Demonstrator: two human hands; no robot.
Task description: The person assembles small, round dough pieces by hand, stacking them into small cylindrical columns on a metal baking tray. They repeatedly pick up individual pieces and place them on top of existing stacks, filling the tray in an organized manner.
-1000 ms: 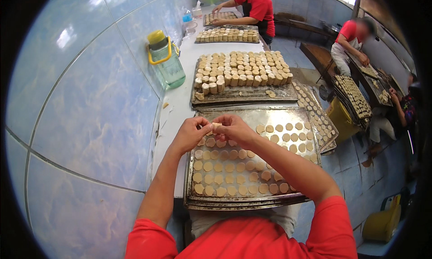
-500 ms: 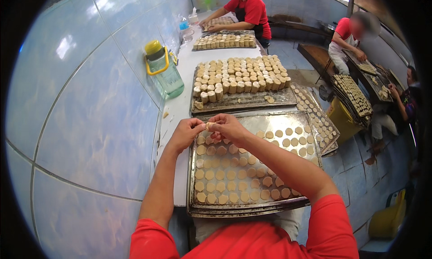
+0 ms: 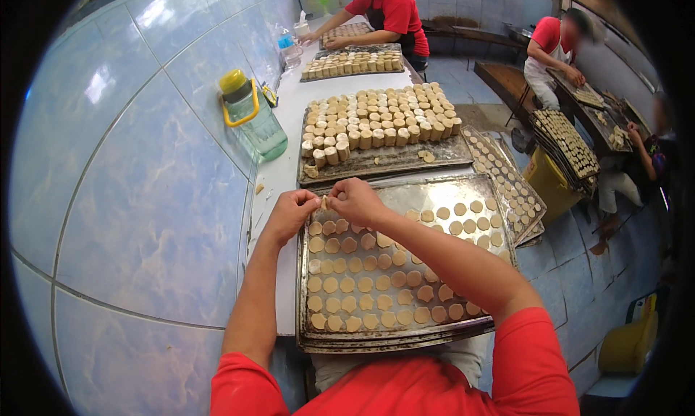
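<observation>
My left hand point(image 3: 292, 213) and my right hand point(image 3: 359, 202) meet over the far left corner of a metal baking tray point(image 3: 463, 186). Fingers and thumbs of both are closed in a pinch on a small pale piece of dough point(image 3: 324, 201), partly hidden by the fingertips. Flat round dough discs point(image 3: 366, 283) lie in rows on this tray, and a few have uneven edges. Just beyond stands a second tray point(image 3: 398, 166), packed with short upright dough cylinders point(image 3: 394, 119); loose dough scraps lie along its near edge.
A green-tinted jug point(image 3: 262, 130) with a yellow lid stands by the tiled wall on the left. More disc-filled trays point(image 3: 499, 173) are stacked at the right. Farther off, a co-worker in a red shirt point(image 3: 397, 14) handles another tray; other people sit at a bench at right.
Both my hands have shifted slightly left and toward the tray's far edge, still on the dough piece. The whole view has tilted a little.
</observation>
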